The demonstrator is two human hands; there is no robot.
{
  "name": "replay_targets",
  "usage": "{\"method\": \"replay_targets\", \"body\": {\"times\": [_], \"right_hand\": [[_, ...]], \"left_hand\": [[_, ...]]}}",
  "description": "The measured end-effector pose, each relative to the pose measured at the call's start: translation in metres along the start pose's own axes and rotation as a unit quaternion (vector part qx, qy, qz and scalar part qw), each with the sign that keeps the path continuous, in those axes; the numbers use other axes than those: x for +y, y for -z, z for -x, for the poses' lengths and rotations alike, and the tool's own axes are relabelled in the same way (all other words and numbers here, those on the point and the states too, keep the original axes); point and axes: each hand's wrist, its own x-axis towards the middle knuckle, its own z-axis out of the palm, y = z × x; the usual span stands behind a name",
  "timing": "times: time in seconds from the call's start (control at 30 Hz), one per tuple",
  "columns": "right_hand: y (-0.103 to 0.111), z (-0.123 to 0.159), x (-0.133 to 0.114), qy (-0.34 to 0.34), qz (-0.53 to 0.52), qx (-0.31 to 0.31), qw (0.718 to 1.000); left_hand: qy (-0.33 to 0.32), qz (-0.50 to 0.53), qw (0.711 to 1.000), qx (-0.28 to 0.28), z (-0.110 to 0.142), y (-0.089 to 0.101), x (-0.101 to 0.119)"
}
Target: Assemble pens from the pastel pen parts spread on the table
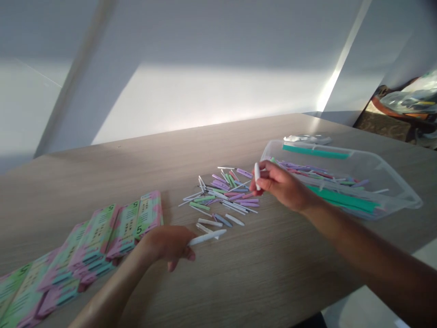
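My left hand (174, 246) is closed on a slim white pen (210, 236), whose tapered end points right, low over the table. My right hand (278, 182) pinches a short white pen piece (257, 176) upright between thumb and fingers; whether it is a cap or a barrel I cannot tell. Between and beyond my hands lies a loose pile of pen parts (218, 191) in purple, green, blue, pink and white, with thin white sticks like refills among them. Several white and blue-grey pieces (235, 220) lie at the pile's near edge, just past my left hand.
Pink-and-green boxes (99, 232) marked 5 are stacked at the left. A clear plastic bin (399, 177) with teal strips holds more pen parts at the right, beside my right forearm. Crumpled white plastic (307, 139) lies behind it. A wall (205, 91) borders the table's back.
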Motion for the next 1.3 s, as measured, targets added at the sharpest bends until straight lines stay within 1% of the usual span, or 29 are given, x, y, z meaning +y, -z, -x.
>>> {"method": "replay_targets", "body": {"times": [0.07, 0.13, 0.23, 0.3, 0.33, 0.37, 0.43, 0.5, 0.57, 0.67, 0.73, 0.83, 1.0, 1.17, 1.3], "right_hand": [[-0.037, 0.001, 0.006, -0.044, -0.120, -0.042, 0.991], [-0.062, -0.005, 0.019, -0.071, -0.223, -0.031, 0.972], [-0.082, -0.016, 0.039, -0.085, -0.335, -0.005, 0.938], [-0.090, -0.019, 0.051, -0.085, -0.371, 0.004, 0.925], [-0.094, -0.019, 0.055, -0.080, -0.375, 0.005, 0.923], [-0.096, -0.017, 0.058, -0.070, -0.367, 0.002, 0.927], [-0.101, -0.011, 0.060, -0.043, -0.315, -0.020, 0.948], [-0.104, -0.003, 0.056, -0.013, -0.226, -0.050, 0.973], [-0.107, 0.004, 0.048, 0.009, -0.123, -0.070, 0.990], [-0.112, 0.011, 0.035, 0.034, -0.004, -0.072, 0.997], [-0.114, 0.013, 0.030, 0.055, 0.041, -0.069, 0.995], [-0.117, 0.014, 0.028, 0.080, 0.064, -0.059, 0.993], [-0.116, 0.013, 0.030, 0.087, 0.052, -0.047, 0.994], [-0.115, 0.014, 0.035, 0.080, 0.034, -0.034, 0.996], [-0.113, 0.015, 0.039, 0.060, -0.005, -0.032, 0.998]], "left_hand": [[0.004, -0.007, 1.000, 0.000, 0.002, 0.003, -0.002], [0.007, -0.017, 1.000, -0.001, 0.003, 0.005, -0.004], [0.009, -0.020, 1.000, -0.005, 0.003, 0.009, -0.008], [0.009, -0.017, 1.000, -0.007, 0.002, 0.010, -0.011], [0.007, -0.019, 1.000, -0.009, 0.001, 0.010, -0.011], [0.006, -0.021, 1.000, -0.010, 0.000, 0.010, -0.012], [0.001, -0.025, 1.000, -0.009, -0.002, 0.010, -0.013], [0.000, -0.022, 1.000, -0.008, -0.003, 0.010, -0.012], [0.001, -0.015, 1.000, -0.010, -0.003, 0.010, -0.011], [-0.002, -0.011, 1.000, -0.015, -0.001, 0.010, -0.010], [-0.005, -0.013, 1.000, -0.014, 0.000, 0.010, -0.010], [-0.006, -0.012, 1.000, -0.013, 0.000, 0.010, -0.011], [-0.005, 0.002, 1.000, -0.014, -0.001, 0.010, -0.013], [-0.003, -0.012, 1.000, -0.008, 0.000, 0.011, -0.012], [-0.007, -0.012, 1.000, -0.004, 0.001, 0.011, -0.011]]}}
